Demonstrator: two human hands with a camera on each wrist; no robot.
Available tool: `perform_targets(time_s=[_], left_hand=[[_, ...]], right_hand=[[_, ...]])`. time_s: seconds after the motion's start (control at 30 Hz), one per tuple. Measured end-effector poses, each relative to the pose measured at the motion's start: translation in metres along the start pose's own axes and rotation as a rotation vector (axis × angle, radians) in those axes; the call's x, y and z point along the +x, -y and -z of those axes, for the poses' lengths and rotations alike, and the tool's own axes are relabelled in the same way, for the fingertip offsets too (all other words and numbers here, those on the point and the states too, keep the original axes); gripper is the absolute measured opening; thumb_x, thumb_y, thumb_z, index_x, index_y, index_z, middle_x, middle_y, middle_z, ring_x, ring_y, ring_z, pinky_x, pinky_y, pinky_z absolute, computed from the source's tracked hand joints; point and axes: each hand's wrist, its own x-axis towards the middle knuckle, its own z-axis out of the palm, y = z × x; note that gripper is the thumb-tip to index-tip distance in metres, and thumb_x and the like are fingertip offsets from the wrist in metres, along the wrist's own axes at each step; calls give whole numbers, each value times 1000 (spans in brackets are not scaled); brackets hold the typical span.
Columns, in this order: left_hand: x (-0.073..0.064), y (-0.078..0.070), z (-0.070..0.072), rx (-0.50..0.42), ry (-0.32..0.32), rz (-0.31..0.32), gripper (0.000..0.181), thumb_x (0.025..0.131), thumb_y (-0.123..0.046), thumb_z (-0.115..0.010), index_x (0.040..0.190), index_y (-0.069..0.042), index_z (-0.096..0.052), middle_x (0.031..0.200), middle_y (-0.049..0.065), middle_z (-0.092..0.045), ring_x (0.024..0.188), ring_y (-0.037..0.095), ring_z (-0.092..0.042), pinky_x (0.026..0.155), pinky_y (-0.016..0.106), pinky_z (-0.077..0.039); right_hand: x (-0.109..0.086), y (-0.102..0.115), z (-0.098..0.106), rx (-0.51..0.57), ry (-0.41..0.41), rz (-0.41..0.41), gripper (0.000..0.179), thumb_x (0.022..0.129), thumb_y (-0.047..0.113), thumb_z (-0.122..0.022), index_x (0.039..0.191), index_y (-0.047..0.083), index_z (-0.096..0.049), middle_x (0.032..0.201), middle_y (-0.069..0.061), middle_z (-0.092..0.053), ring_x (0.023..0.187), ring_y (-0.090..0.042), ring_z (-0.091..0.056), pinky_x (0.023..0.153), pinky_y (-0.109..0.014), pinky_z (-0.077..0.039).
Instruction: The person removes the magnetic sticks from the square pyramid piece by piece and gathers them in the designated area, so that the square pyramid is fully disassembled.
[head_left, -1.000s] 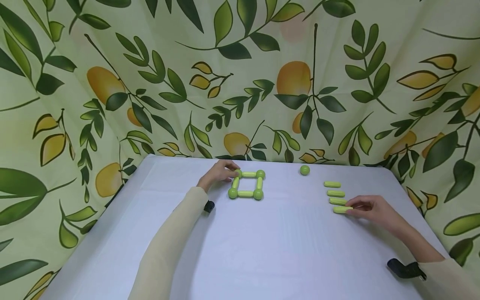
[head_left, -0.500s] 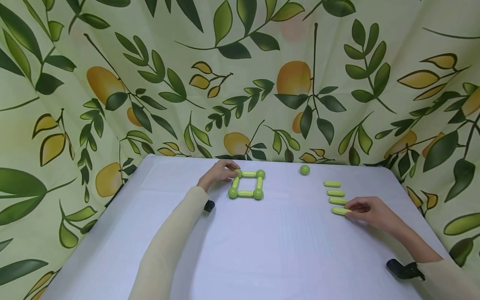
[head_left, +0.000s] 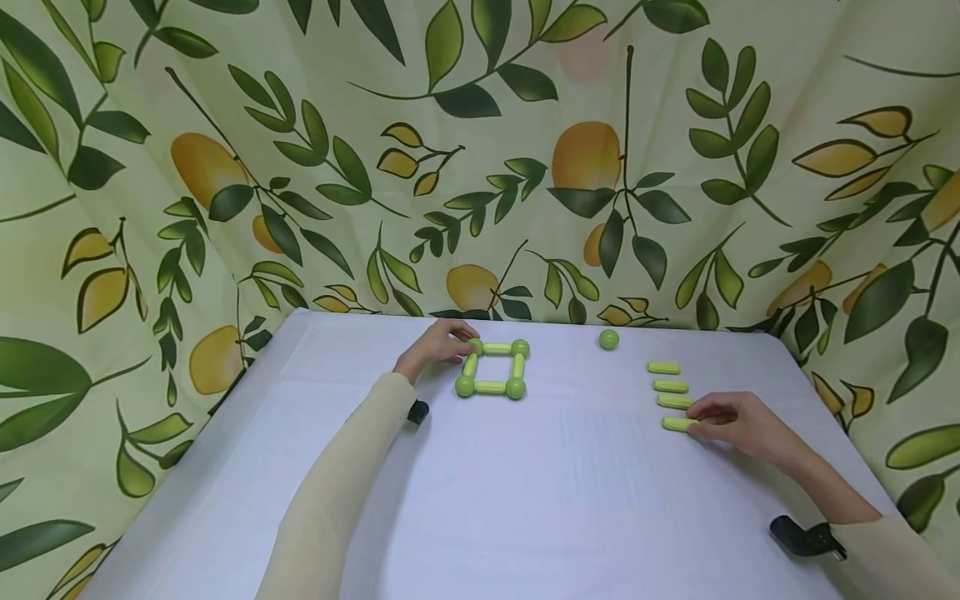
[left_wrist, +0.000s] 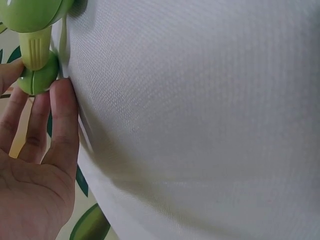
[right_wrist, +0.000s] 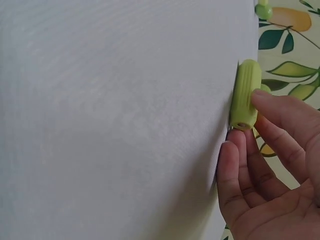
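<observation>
A square frame of light-green building rods (head_left: 491,387) with a green ball at each corner lies on the white table. My left hand (head_left: 438,343) pinches its far-left ball (left_wrist: 36,80), thumb on one side and fingers on the other; the nearer ball (left_wrist: 32,12) fills the top of the left wrist view. On the right, my right hand (head_left: 738,421) pinches the nearest loose rod (right_wrist: 246,92), ridged along its side with a small round spot at its end. Three more rods (head_left: 671,387) lie behind it in a column.
A single green ball (head_left: 609,339) sits near the table's back edge, between frame and rods. The white-covered table (head_left: 510,492) meets a leaf-and-fruit patterned curtain (head_left: 480,167) at the back and sides. Black wrist straps (head_left: 806,537) show at both cuffs.
My right hand has slid the nearest rod slightly toward me and left, widening its gap from the rod behind. The left hand and the square frame stay in place.
</observation>
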Motion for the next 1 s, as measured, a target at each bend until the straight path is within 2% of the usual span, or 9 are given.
perform_targets(time_s=[0.17,0.3,0.47,0.6,0.77,0.9,1.0], left_hand=[[-1,-1,0,4,-5,2,26,93,-11,-76,118,-5,-72,112,12,-63,88,22,-65,76,31,-57],[0,-1,-1,4,-5,-9,26,93,-11,-76,118,-5,-71,112,12,-63,88,22,-65,76,31,-57],[-1,0,-1,2,-7,-14,26,93,-10,-75,118,-4,-71,111,12,-63,88,22,-65,76,31,-57],[-1,1,0,-6,-4,-15,26,93,-9,-75,118,-3,-71,110,12,-63,87,23,-65,75,31,-57],[-3,1,0,-29,3,-18,25,92,-7,-76,117,-2,-71,108,12,-63,87,23,-65,74,31,-58],[-4,0,0,-57,9,-18,25,92,-6,-75,115,-1,-71,108,12,-62,87,22,-65,75,32,-58],[-5,-1,0,-67,7,-16,25,91,-5,-75,115,0,-71,108,13,-61,88,22,-64,76,33,-58]], right_hand=[[2,5,5,-42,5,-6,19,89,16,-81,104,5,-75,100,-3,-70,87,-14,-62,73,-24,-53],[5,12,11,-73,8,-26,24,93,21,-78,109,4,-74,106,-6,-70,96,-22,-63,76,-24,-52],[14,19,14,-47,-34,-34,30,95,24,-76,114,1,-73,109,-10,-70,98,-26,-63,76,-24,-52],[25,28,9,19,-46,-25,33,95,27,-75,116,1,-72,110,-10,-70,99,-23,-63,79,-23,-50],[42,44,-6,108,-14,-17,35,95,28,-76,116,1,-72,112,-10,-70,100,-23,-64,81,-24,-52],[58,57,-21,177,22,-15,38,94,28,-76,118,-1,-71,113,-10,-70,103,-26,-64,81,-29,-54],[70,65,-33,274,64,-34,42,94,28,-77,121,-4,-68,115,-12,-69,103,-29,-64,83,-35,-56]])
